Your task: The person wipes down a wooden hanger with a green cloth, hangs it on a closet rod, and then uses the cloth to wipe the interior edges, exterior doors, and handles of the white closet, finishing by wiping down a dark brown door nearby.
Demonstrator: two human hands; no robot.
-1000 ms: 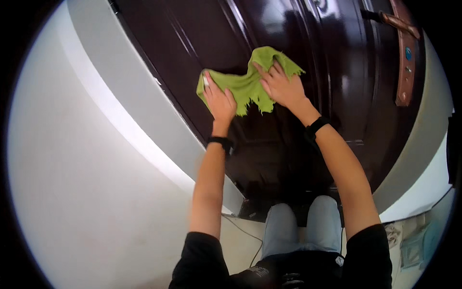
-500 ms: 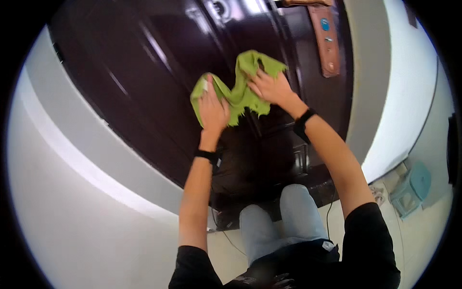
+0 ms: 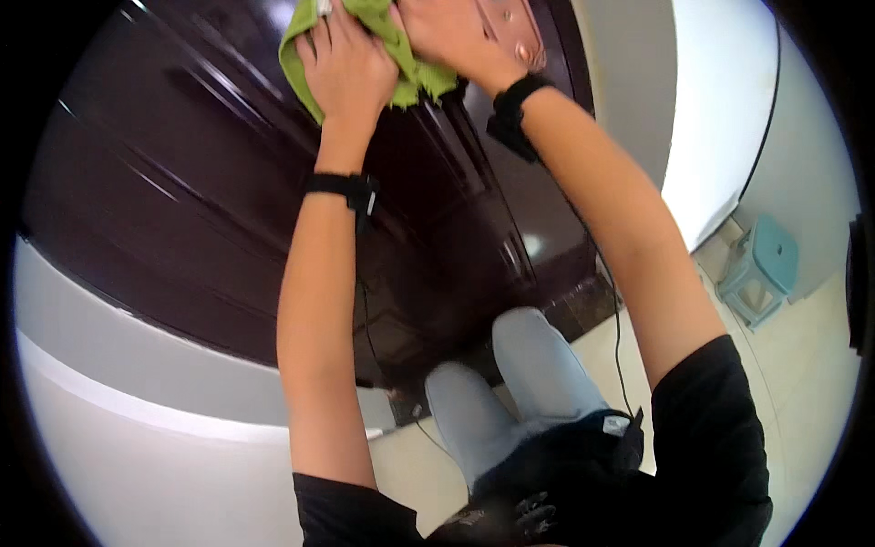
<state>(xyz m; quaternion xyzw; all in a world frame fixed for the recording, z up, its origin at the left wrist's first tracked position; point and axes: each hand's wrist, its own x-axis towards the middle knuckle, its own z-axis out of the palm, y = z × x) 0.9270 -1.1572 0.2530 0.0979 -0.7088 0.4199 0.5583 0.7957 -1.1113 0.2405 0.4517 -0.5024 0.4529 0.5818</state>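
Observation:
A green cloth (image 3: 299, 66) with a frayed lower edge lies bunched against a dark, glossy panelled door (image 3: 228, 164), at the top of the view. My left hand (image 3: 351, 71) holds it there, fingers bent over the fabric beside a small white tag. Close on its right, my right hand (image 3: 451, 36) grips the cloth's other side; some of its fingers are hidden or cut off by the upper edge. Both wrists wear black bands. Just beyond my right hand is the copper-coloured door handle plate (image 3: 519, 36).
A light grey frame (image 3: 629, 100) borders the door's right side. A pale wall (image 3: 137, 465) curves along the lower left. Beyond my right arm, a blue-green plastic stool (image 3: 770, 255) stands on the tiled floor. Thin black cables (image 3: 619, 346) hang near my legs.
Both hands and the cloth have moved up and left in view, and my right hand now sits closer to my left. The whole view has shifted too, bringing the stool higher.

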